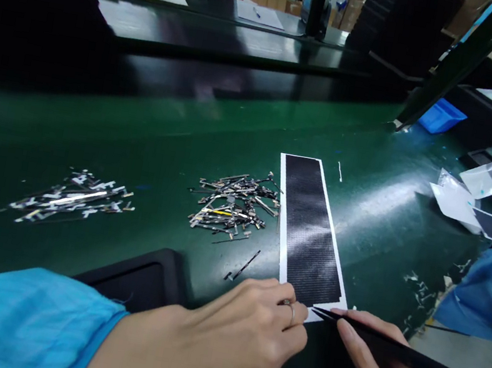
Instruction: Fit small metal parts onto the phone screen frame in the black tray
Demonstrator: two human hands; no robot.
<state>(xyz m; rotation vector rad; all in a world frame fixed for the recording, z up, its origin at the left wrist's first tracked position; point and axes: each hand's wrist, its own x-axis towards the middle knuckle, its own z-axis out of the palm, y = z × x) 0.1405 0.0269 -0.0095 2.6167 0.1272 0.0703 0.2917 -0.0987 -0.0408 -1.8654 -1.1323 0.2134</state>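
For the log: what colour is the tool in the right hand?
Black tweezers, seen in the head view.
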